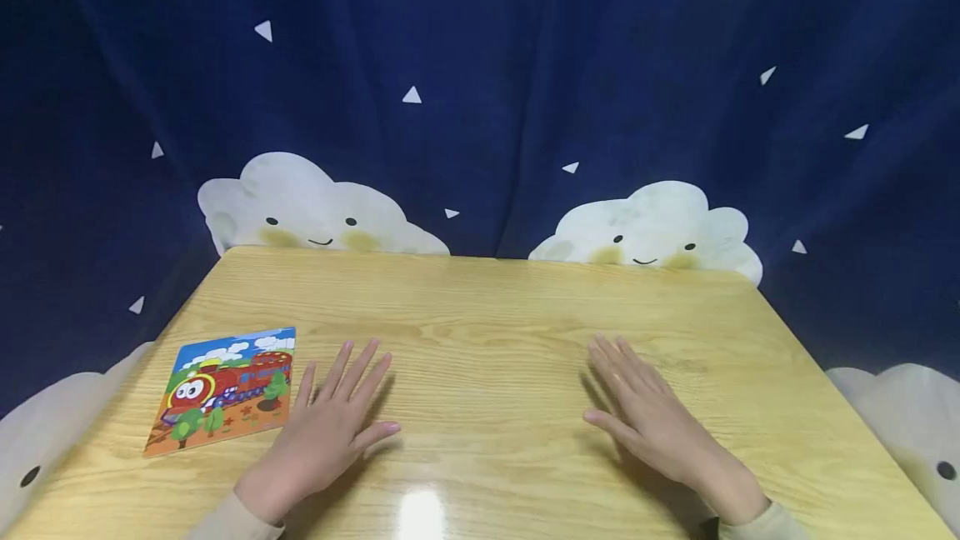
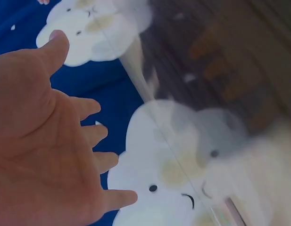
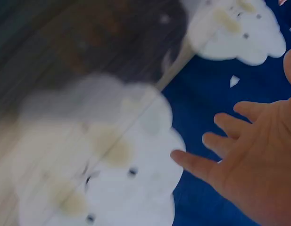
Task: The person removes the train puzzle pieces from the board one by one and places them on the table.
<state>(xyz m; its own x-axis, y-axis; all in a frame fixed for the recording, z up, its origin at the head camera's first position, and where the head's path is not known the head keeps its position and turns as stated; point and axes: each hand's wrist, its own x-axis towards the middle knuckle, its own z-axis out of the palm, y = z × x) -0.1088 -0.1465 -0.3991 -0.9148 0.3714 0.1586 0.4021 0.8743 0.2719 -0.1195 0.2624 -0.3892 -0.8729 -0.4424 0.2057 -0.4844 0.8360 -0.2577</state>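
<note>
A flat picture board (image 1: 225, 390) with a red cartoon train, green trees and a blue sky lies on the left part of the wooden table. Just to its right is my left hand (image 1: 322, 432), palm down with fingers spread, holding nothing. My right hand (image 1: 652, 415) is on the other side, fingers straight and thumb apart, also holding nothing. In the wrist views the left palm (image 2: 41, 141) and the right palm (image 3: 258, 155) show bare. Whether either hand touches the tabletop I cannot tell.
The light wooden table (image 1: 487, 340) has a glossy top with a bright reflection near the front. Behind it hangs a dark blue curtain (image 1: 465, 40) with white triangles and smiling clouds, which also runs down both sides.
</note>
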